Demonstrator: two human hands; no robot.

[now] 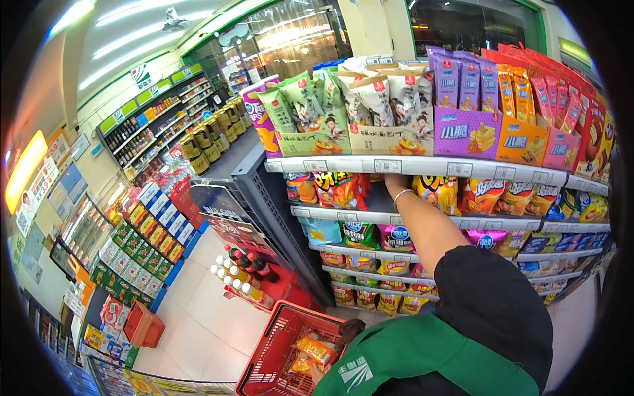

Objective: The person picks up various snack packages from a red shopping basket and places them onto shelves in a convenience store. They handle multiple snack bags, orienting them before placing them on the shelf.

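Observation:
My right hand (396,183) reaches into a gap on the second shelf, just below the top shelf's price rail; its fingertips are hidden behind that rail. Red snack bags (342,190) stand left of it and a yellow snack bag (436,194) stands on its right. Low in the view, my left hand (317,371) shows only in part, by orange snack packets (317,348) in a red plastic shopping basket (263,341). Whether its fingers hold a packet cannot be made out.
Boxed snacks (467,133) line the top shelf, above lower shelves of chip bags (361,235). A metal shelf end (272,213) stands beside bottled drinks (247,289). Stacked drink cartons (131,260) and another red basket (142,324) are at the left.

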